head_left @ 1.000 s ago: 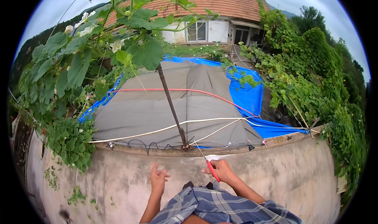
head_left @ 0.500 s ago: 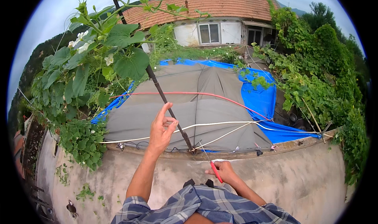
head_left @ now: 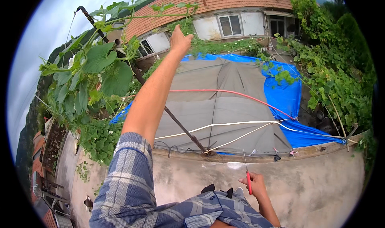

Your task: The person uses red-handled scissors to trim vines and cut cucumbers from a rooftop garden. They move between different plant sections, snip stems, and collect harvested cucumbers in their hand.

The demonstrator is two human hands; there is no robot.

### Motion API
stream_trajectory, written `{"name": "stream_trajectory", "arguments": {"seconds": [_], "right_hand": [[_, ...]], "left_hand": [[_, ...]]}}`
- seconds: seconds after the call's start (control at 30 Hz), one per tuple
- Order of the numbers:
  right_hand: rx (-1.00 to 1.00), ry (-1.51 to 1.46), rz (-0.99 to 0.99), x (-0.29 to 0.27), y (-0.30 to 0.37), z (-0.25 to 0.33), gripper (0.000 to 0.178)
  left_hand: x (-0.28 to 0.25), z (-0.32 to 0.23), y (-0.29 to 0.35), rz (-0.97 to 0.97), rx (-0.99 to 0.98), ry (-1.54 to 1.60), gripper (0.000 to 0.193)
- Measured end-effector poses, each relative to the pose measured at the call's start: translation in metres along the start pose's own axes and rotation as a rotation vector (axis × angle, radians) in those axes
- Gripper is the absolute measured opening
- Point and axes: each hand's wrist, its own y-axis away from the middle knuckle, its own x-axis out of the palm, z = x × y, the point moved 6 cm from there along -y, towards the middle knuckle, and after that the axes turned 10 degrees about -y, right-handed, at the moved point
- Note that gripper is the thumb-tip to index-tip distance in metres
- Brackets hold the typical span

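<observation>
My left hand (head_left: 180,41) is raised high at the end of an outstretched arm, just below a long vine shoot (head_left: 160,15). Its index finger points up and the thumb stands apart; the other fingers are mostly hidden, and no contact with the shoot is plain. Low on the right, my right hand (head_left: 256,186) grips red-handled scissors (head_left: 249,182), with the thin blades pointing up and away from me. A leafy vine (head_left: 100,59) with broad leaves and white flowers climbs a slanting dark pole (head_left: 180,126) to the left.
Beyond a low ledge (head_left: 260,160) a grey cover (head_left: 192,107) stretches over a blue tarp (head_left: 282,95). A red hose (head_left: 232,92) and a white hose (head_left: 224,124) cross it. Dense vines (head_left: 333,75) grow at right; a tiled-roof house (head_left: 208,7) stands behind.
My left hand has gone up and away, toward the shoot's tip. The right hand with the scissors has shifted right and slightly down in the picture. The view has turned a little left.
</observation>
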Motion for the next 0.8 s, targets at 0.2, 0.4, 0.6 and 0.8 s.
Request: {"name": "stream_trajectory", "arguments": {"seconds": [0.2, 0.4, 0.6, 0.8], "right_hand": [[0.012, 0.013, 0.003, -0.024, -0.017, 0.000, 0.035], [-0.080, 0.165, 0.061, -0.027, -0.037, 0.004, 0.039], [-0.088, 0.199, 0.129, -0.021, -0.043, 0.004, 0.042], [-0.089, 0.191, 0.171, -0.019, -0.046, 0.001, 0.043]], "left_hand": [[0.021, -0.009, -0.007, 0.110, -0.102, 0.240, 0.060], [-0.016, -0.048, 0.012, -0.011, -0.059, 0.351, 0.024], [-0.062, -0.093, 0.027, -0.113, 0.021, 0.468, 0.014], [-0.095, -0.124, 0.052, -0.136, 0.034, 0.614, 0.015]]}}
